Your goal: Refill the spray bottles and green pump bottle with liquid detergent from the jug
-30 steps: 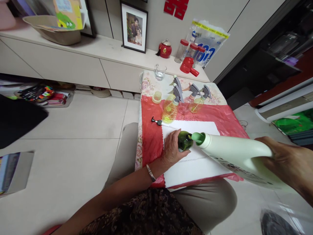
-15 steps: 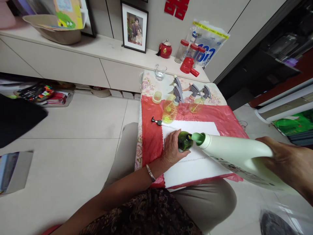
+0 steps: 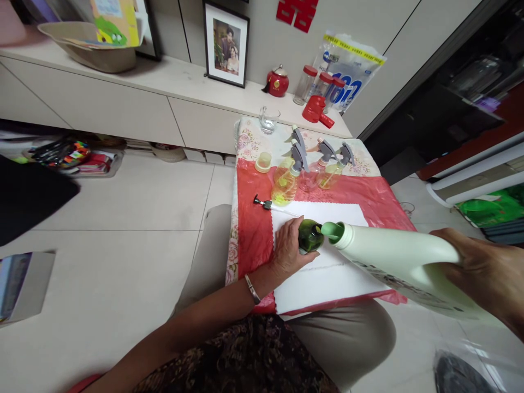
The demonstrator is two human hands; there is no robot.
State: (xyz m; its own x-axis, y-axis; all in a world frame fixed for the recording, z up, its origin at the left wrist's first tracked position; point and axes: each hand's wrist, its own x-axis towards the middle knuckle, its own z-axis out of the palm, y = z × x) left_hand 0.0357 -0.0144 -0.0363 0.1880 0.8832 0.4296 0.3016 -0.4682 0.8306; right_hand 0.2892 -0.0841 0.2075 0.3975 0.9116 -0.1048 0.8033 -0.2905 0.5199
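My left hand (image 3: 289, 246) is wrapped round a small dark green bottle (image 3: 310, 236), which stands on a white cloth (image 3: 327, 278) with its mouth uncovered. By its handle, my right hand (image 3: 478, 267) grips a large pale green jug (image 3: 393, 245), tilted so that its green spout (image 3: 331, 231) meets the mouth of the bottle. Whether liquid is flowing I cannot tell. A black pump head (image 3: 262, 203) with a clear tube lies just beyond my left hand, partly on the cloth.
Behind the cloth stand several spray bottles (image 3: 285, 185) with grey triggers. A yellowish cap (image 3: 263, 162) and a glass cup (image 3: 269, 120) are at the table's far left. On the shelf are red-lidded jars (image 3: 305, 84), a red pot (image 3: 277, 82) and a framed photo (image 3: 226, 46).
Almost nothing differs. The jug and both hands keep their places, with only a very slight shift of the whole view.
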